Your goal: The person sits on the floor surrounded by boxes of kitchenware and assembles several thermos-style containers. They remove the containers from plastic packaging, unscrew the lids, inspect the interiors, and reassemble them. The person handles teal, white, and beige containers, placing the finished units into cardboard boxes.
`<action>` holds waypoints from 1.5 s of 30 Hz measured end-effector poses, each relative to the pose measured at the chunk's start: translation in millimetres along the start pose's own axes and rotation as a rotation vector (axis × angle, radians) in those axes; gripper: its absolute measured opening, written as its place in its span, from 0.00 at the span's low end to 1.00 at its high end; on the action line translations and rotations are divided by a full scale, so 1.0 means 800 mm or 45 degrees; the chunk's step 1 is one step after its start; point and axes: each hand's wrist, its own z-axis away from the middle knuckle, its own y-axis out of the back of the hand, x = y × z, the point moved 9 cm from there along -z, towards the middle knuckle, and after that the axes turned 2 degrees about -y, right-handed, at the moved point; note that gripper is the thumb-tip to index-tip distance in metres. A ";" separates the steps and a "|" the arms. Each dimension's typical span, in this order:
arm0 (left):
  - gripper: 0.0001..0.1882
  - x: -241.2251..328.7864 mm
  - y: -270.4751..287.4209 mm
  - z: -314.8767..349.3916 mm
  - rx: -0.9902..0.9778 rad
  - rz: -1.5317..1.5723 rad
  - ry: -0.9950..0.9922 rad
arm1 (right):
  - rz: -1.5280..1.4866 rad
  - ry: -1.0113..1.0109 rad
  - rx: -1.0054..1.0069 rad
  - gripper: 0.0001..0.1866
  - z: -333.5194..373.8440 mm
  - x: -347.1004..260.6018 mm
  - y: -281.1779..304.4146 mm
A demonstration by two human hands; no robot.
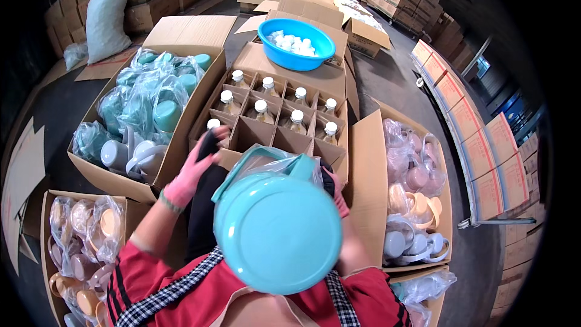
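Observation:
A large teal jug [278,233] is right in front of me, tilted so that its round base faces up. Its handle [301,168] points away from me, and clear plastic film shows around its far end. My right hand [340,197], in a pink glove with dark fingertips, grips the jug's right side; the jug hides part of it. My left hand [196,169], gloved the same way, is off the jug with its fingers apart. It is close to a white-capped bottle [213,124] in the divided carton [251,136], where several more such bottles stand.
A blue basin [296,63] of small white pieces rests beyond the divided carton. Left is a carton [184,145] of bagged teal and grey jugs; open cartons of pastel jugs flank me [366,188]. A loaded trolley [478,139] stands far right.

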 end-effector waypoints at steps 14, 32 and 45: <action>0.26 -0.109 -0.161 -0.037 -0.662 1.234 0.823 | 0.441 0.068 0.572 0.16 0.056 -0.019 0.037; 0.19 -0.154 -0.134 -0.085 -0.499 0.107 0.328 | 0.747 0.818 0.768 0.37 0.124 -0.201 -0.031; 0.20 -0.083 -0.071 -0.002 0.372 -0.592 -0.021 | 1.948 0.264 0.047 0.44 0.100 -0.238 -0.082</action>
